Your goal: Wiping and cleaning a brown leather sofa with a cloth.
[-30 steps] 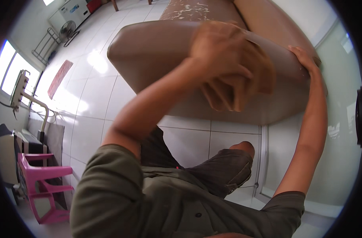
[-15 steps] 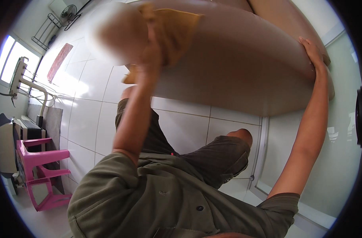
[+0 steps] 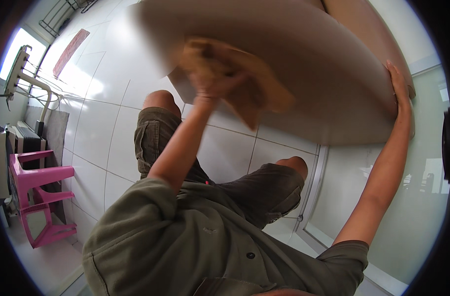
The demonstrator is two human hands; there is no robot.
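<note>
A mustard-brown cloth (image 3: 271,91) is bunched in my left hand (image 3: 212,85), blurred by motion, with a loose flap hanging to the right. It lies against the side of a large brown upholstered piece (image 3: 328,93) with a smooth, leather-like cover, apparently a sofa. Far to the right, my right hand (image 3: 398,89) rests on the edge of the same piece. Its fingers are stretched out and hold nothing. Part of the left hand's fingers is smeared and hidden in the cloth's folds.
White tiled floor (image 3: 94,143) spreads below and left. A pink plastic stool (image 3: 42,172) stands at the left beside a grey mat (image 3: 57,130). A reddish strip (image 3: 71,53) lies farther off. Along the right runs a glass panel (image 3: 353,182) with a metal floor track (image 3: 313,197).
My left hand has swept the cloth right and downward, from the upper left end onto the broad brown side. The right hand keeps its place on the edge. The view has shifted slightly.
</note>
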